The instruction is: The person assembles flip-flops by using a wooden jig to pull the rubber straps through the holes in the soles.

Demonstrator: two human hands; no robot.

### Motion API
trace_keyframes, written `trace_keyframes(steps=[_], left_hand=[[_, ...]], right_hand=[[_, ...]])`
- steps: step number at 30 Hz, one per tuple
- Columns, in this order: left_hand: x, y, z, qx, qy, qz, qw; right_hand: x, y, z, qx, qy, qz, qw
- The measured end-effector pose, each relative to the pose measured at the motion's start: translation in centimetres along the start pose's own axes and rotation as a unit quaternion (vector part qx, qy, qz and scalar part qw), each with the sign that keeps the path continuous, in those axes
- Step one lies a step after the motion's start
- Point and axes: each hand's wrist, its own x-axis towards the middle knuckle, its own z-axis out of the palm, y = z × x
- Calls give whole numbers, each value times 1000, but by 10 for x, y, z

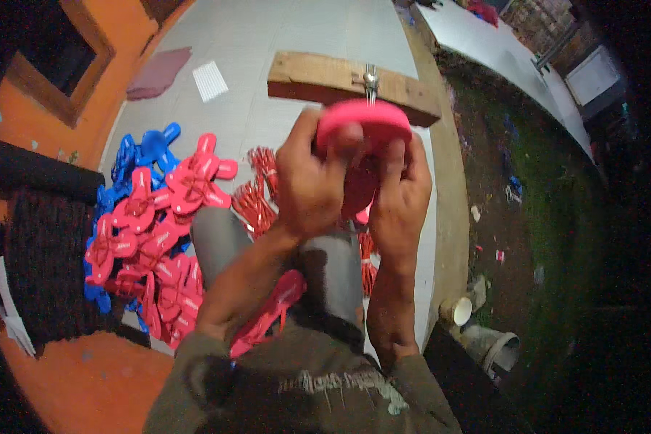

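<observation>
Nr squared wooden beam (pixel 311 78) w/ metal prongs (pixel 371 78), L hand (pixel 307 173) & R hand (pixel 400 188) curl closed round opp. sides of bright-pink, round-ended foam sole (pixel 365 116); can't tell if it touches prongs. Pink & blue flip-flops (pixel 157 244) lie piled L.

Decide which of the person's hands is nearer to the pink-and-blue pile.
Left. The left hand is to the right of the pile, gripping the pink piece; the right hand grips its other side, farther right.
</observation>
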Motion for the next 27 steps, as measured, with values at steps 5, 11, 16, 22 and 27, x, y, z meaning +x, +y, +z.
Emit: trace_keyframes(steps=[5,11,16,22,27], left_hand=[[-59,-6,-12,-122,-62,71,988],[-97,13,-33,-4,-95,-23,995],[-73,1,-48,-122,-185,59,973],[-46,-5,-44,-54,-206,150,965],[-39,-14,-38,-26,-194,170,966]], right_hand=[[-90,17,-48,81,-177,-89,977],[-97,15,-52,163,-89,55,981],[-67,17,-37,291,-146,-63,943],[-18,22,-51,69,-175,-309,932],[-4,20,-53,79,-187,-292,935]])
